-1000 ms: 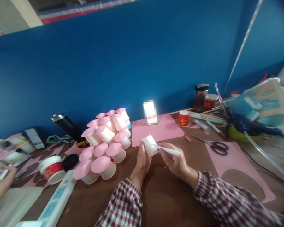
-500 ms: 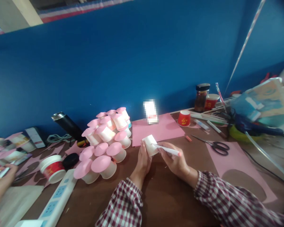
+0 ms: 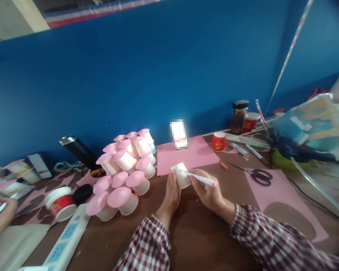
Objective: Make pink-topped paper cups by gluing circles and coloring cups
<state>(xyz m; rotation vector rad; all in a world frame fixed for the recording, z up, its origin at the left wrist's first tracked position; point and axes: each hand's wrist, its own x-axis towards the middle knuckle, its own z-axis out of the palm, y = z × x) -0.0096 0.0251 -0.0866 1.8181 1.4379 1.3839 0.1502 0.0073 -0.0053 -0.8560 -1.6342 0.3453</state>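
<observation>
Two hands above the brown table (image 3: 197, 233); left hand (image 3: 173, 194): fingers curled round a white paper cup (image 3: 181, 174), tilted, near the pink paper (image 3: 166, 159); right hand (image 3: 210, 192): fingers pinched on a white marker (image 3: 202, 179), tip at the cup's wall, contact uncertain; red paper cup (image 3: 218, 142), farther right, bears gold characters, too small to read; red-banded cup stack (image 3: 62, 206), far left: markings illegible.
</observation>
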